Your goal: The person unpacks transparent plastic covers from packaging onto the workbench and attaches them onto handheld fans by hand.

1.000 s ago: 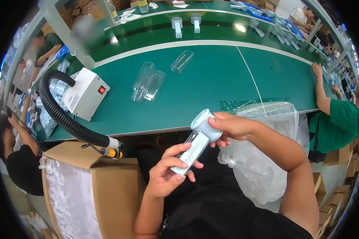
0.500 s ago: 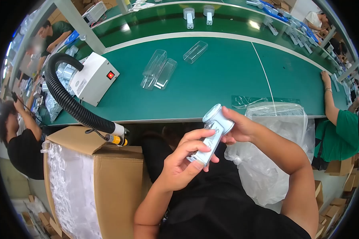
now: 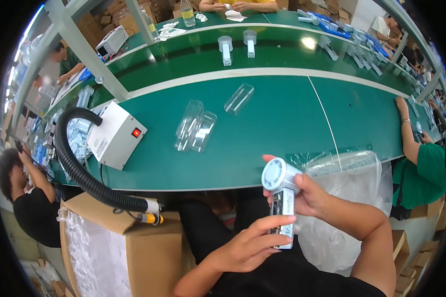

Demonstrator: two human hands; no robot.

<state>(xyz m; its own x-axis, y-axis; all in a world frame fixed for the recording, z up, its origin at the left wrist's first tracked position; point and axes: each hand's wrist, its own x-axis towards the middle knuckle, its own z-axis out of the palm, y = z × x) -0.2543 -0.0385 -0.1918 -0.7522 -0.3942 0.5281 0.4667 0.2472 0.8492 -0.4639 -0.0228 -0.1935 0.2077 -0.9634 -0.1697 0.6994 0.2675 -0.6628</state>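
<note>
Well to the left of the left hand, an open cardboard box [image 3: 153, 262] stands under a black hose [image 3: 79, 173]; ahead of that hand and a little left, clear plastic trays [image 3: 239, 100] lie on the green bench. The left hand [image 3: 250, 242] has its fingers closed around the lower handle of a pale blue device [image 3: 288, 200], held up between the two hands over the person's lap. It's just been swung round: the handle now points nearly straight back, the round slotted end looks up, and a dark strip beside the lettering has come into view, so a different side is being worked on. The right hand [image 3: 309, 195] cups the device's neck, a plastic bag [image 3: 332, 242] just beyond it.
</note>
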